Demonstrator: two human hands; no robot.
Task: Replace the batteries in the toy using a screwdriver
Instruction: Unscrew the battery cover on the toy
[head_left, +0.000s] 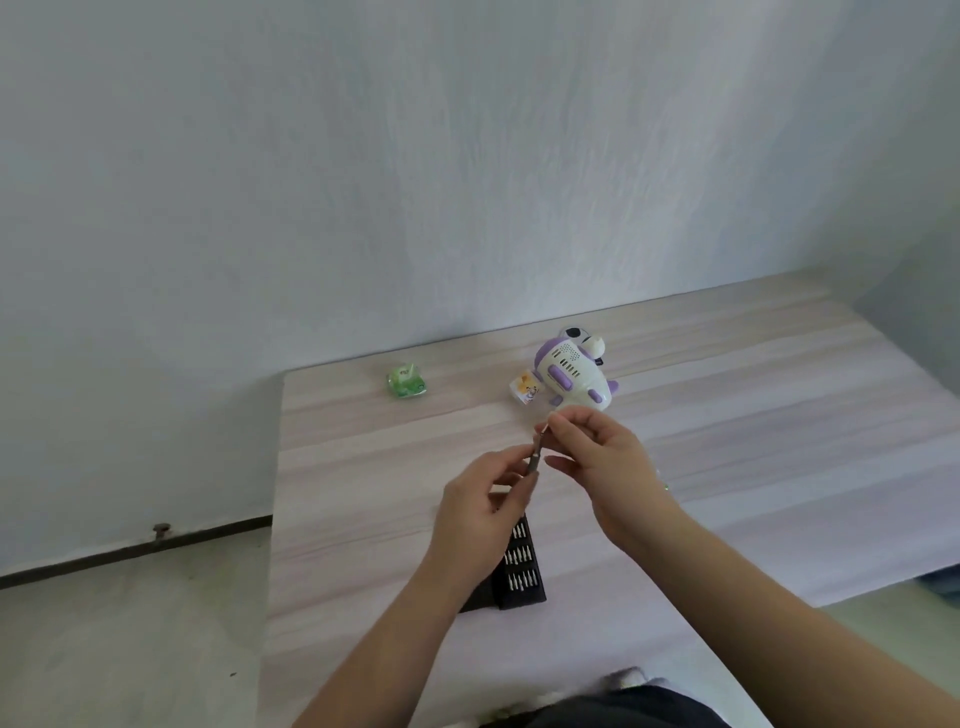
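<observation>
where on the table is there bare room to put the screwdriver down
Bare table spreads right of the toy and the right hand. A bare strip runs from the green pack down the left edge, past the left hand. It is crowded in the middle, around the bit case and by the toy and its tag.

Bit case (521, 564) partly hidden behind left hand (480, 512).

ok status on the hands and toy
Left hand grips screwdriver; right hand pinches its tip. Toy untouched on table. Nothing in the way.
</observation>
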